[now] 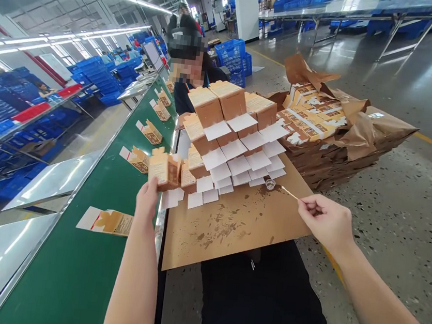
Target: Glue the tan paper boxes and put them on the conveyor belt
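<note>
My left hand (147,198) grips a small brown and cream cardboard box (159,170) by its near left side, at the left end of a stack. The fingers behind the box are mostly hidden. Between the fingertips of my right hand (325,216) is a thin cotton swab (289,193), its pale tip pointing left. Close to that tip, a small clear round dish (270,184) sits on the brown board (205,252). Tiers of similar boxes (210,110) rise on the board, white flaps (220,175) sticking out toward me. Dark wet spots mark the board.
On the left runs a green conveyor belt (83,266) carrying several spaced boxes, the nearest box (113,222) lying beside my left forearm. Another person (186,60) sits beyond the stack. At the right, a large brown paper-wrapped bundle (341,160) holds flat cartons.
</note>
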`<state>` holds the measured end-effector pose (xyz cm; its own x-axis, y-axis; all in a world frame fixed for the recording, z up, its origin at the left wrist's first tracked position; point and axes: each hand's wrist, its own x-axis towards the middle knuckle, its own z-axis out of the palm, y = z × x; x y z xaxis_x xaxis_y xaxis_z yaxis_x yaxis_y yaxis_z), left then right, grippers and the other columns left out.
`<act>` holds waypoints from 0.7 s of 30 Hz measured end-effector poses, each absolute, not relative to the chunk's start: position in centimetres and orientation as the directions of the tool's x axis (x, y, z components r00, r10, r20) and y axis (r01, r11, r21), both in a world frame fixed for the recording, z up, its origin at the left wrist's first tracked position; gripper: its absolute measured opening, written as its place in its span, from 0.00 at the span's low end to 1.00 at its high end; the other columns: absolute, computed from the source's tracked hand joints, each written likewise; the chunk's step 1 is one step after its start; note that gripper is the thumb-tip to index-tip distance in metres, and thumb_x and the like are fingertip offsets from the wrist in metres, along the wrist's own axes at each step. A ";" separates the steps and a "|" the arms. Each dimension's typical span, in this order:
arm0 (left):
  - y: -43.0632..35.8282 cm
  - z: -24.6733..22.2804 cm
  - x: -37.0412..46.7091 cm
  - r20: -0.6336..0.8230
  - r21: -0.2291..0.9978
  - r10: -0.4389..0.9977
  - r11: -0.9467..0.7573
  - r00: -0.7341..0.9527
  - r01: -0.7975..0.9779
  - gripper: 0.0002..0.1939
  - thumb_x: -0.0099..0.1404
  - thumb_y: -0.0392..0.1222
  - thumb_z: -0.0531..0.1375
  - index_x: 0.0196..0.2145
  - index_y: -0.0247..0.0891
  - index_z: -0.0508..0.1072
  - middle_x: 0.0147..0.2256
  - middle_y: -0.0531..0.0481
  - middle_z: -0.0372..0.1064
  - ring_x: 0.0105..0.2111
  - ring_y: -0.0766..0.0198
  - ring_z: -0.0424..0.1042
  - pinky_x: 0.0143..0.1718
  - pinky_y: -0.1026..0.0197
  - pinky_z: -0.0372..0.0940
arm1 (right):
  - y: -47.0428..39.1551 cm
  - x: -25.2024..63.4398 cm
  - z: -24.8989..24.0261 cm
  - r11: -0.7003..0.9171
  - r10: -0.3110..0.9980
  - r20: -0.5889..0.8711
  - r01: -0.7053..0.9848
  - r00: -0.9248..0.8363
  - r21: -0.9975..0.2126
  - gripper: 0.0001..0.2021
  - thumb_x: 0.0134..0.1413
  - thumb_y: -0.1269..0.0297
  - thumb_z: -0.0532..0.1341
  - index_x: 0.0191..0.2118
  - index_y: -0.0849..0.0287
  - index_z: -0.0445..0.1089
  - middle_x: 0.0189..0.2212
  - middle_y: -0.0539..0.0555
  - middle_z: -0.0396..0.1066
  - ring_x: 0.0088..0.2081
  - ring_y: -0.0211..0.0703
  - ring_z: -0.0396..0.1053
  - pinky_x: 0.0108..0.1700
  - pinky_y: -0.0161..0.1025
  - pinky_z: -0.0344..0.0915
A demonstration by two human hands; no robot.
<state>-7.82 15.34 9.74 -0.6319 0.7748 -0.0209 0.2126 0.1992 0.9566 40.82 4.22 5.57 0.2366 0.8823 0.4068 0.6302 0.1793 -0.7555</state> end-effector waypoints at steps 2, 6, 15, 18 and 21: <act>11.4 9.1 -8.6 -0.023 0.998 0.771 0.059 -0.636 0.034 0.26 0.63 0.60 0.70 0.51 0.39 0.82 0.57 0.37 0.83 0.60 0.42 0.80 0.63 0.44 0.75 | 5.6 41.3 6.6 0.143 0.916 0.358 0.687 0.181 -0.713 0.06 0.60 0.62 0.66 0.32 0.52 0.76 0.25 0.52 0.78 0.26 0.45 0.76 0.35 0.41 0.75; 3.2 6.3 -7.7 -0.149 0.967 0.895 0.043 -0.420 -0.250 0.38 0.53 0.55 0.80 0.60 0.44 0.81 0.63 0.40 0.81 0.66 0.39 0.77 0.64 0.46 0.77 | 8.9 41.4 8.8 0.059 0.984 0.170 0.810 0.050 -0.584 0.09 0.58 0.70 0.64 0.28 0.53 0.71 0.26 0.53 0.79 0.29 0.47 0.76 0.36 0.40 0.70; -2.0 -0.3 -0.4 -0.280 0.940 0.893 0.180 -0.354 -0.290 0.45 0.46 0.52 0.87 0.60 0.43 0.81 0.60 0.36 0.83 0.65 0.35 0.79 0.70 0.34 0.72 | 13.4 39.2 8.5 0.097 0.994 -0.013 0.918 -0.110 -0.384 0.10 0.58 0.75 0.64 0.28 0.55 0.73 0.28 0.58 0.79 0.34 0.53 0.79 0.38 0.42 0.67; -0.8 0.0 0.0 -0.281 0.946 0.919 0.216 -0.278 -0.242 0.45 0.45 0.48 0.87 0.59 0.39 0.80 0.59 0.34 0.83 0.63 0.35 0.81 0.70 0.35 0.71 | 14.1 39.3 8.3 0.104 0.992 -0.029 0.926 -0.123 -0.362 0.10 0.57 0.76 0.64 0.27 0.56 0.73 0.27 0.59 0.79 0.34 0.54 0.79 0.38 0.43 0.66; 0.0 0.3 0.3 -0.258 0.958 0.920 0.203 -0.294 -0.204 0.44 0.45 0.49 0.88 0.57 0.39 0.79 0.57 0.35 0.84 0.62 0.38 0.82 0.69 0.38 0.73 | 13.4 40.1 8.4 0.089 0.996 0.030 0.917 -0.084 -0.388 0.10 0.58 0.75 0.65 0.27 0.55 0.72 0.26 0.56 0.79 0.32 0.51 0.77 0.37 0.42 0.66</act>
